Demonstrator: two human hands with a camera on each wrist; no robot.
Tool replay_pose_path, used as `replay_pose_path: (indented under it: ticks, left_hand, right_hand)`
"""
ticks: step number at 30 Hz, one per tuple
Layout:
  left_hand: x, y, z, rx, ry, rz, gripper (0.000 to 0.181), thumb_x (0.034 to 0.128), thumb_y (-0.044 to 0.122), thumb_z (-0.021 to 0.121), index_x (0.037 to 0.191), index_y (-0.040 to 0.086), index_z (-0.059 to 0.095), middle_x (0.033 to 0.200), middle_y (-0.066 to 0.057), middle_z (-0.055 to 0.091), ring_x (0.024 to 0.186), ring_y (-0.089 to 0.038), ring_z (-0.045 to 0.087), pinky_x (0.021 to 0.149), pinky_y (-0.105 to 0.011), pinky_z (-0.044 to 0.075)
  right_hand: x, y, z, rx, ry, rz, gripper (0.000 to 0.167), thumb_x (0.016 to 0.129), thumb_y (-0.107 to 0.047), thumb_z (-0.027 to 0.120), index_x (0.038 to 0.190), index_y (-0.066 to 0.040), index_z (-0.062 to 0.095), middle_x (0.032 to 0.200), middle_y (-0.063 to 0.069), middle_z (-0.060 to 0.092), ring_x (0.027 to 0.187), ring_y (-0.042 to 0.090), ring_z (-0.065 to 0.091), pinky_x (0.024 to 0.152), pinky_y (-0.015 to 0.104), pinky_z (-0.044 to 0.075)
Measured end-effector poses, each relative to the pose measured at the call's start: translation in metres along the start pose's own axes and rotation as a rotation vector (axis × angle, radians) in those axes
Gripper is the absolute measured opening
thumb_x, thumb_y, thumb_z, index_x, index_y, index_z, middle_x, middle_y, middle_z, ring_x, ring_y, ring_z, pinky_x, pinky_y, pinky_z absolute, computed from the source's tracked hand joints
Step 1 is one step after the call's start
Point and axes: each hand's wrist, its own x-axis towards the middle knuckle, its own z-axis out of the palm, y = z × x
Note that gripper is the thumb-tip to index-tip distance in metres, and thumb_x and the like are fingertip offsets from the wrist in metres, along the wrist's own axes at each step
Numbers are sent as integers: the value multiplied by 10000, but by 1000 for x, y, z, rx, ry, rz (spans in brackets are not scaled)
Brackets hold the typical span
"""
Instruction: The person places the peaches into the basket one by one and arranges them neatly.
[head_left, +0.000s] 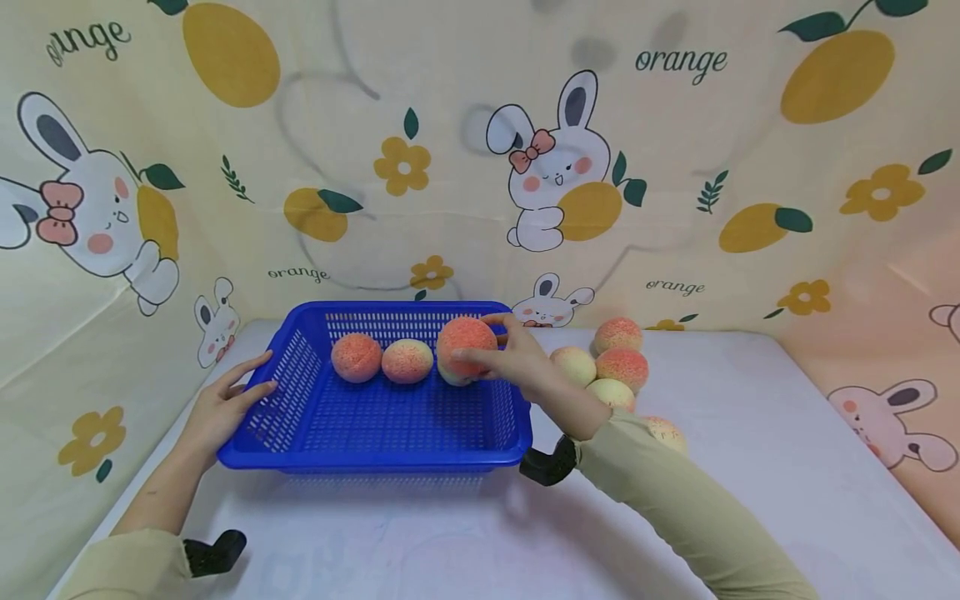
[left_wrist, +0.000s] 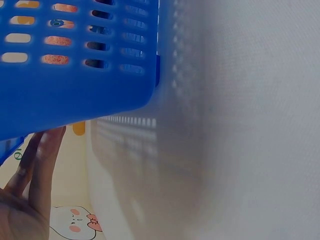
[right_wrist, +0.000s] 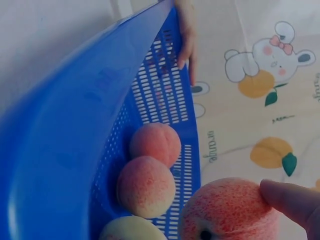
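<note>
Right sleeve (head_left: 697,508), nearest the head camera: it slants across the tabletop (head_left: 390,550) and partly covers a loose peach (head_left: 663,432). Should the forearm sweep sideways, cloth could catch this fruit and start it rolling.

Right hand (head_left: 521,358): fingers gripping a red peach (head_left: 468,340) inside the far right part of the blue basket (head_left: 375,461). The right wrist view shows one fingertip pressed on the fruit's side. The held peach overlaps a paler peach (right_wrist: 132,231); whether the two touch cannot be told. Released here, it would probably slide off that rounded top, knocking its neighbour aside. A grip by the fingertips alone may also slip on so round a surface.

Row in the basket: a mottled peach (head_left: 407,362) and a red-orange peach (head_left: 357,358), side by side near the far wall. Bare floor in front of them leaves room to roll if they are bumped.

Left hand (head_left: 217,408): fingers lying nearly straight at the left rim; how firmly they press is not shown. Too light a contact could let the basket skid under a push from the right.

Peach cluster (head_left: 622,367): on the tabletop, right of the basket, unconfined; a jolt to one fruit could scatter several.
</note>
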Motion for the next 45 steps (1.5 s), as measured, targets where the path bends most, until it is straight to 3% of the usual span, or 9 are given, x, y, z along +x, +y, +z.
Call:
replay_pose_path:
  ticks: [7, 11, 18, 34, 45]
  left_hand:
    - [1, -1, 0, -15, -4, -18, 654, 975, 438, 497, 1525, 191, 243, 1405, -377, 368, 889, -236, 654, 708, -411, 594]
    - [2, -1, 0, -18, -5, -16, 653, 976, 433, 497, 1525, 188, 243, 1403, -379, 371, 878, -223, 656, 703, -403, 595]
    - [1, -1, -1, -31, -11, -7, 654, 977, 426, 500, 1525, 182, 240, 1395, -385, 374, 865, -209, 659, 697, -401, 596]
    - [1, 1, -1, -29, -9, -3, 651, 977, 424, 502, 1524, 183, 246, 1383, -383, 394, 847, -190, 659, 690, -390, 596]
    - [2, -1, -1, -22, -12, -16, 651, 976, 434, 497, 1525, 196, 242, 1413, -377, 358, 897, -238, 651, 708, -406, 595]
  right_hand:
    - [6, 4, 8, -69, -35, 18, 713, 864, -251, 714, 1467, -132, 354, 1342, 221, 495, 1075, 303, 592, 855, 388, 562]
    - [9, 6, 12, -103, -49, 20, 653, 853, -239, 721, 1422, -114, 425, 1327, 219, 514, 1105, 297, 576, 857, 394, 559]
    - [11, 4, 16, -136, -47, 76, 607, 814, -172, 748, 1344, -90, 461, 1306, 207, 514, 1004, 264, 581, 815, 393, 574]
    - [20, -4, 21, -189, -45, 180, 631, 802, -103, 762, 1324, -65, 410, 1358, 217, 446, 1127, 385, 578, 788, 461, 573]
    - [25, -7, 19, -365, -84, 189, 643, 751, -138, 787, 1285, -35, 444, 1240, 194, 528, 982, 308, 619, 798, 446, 576]
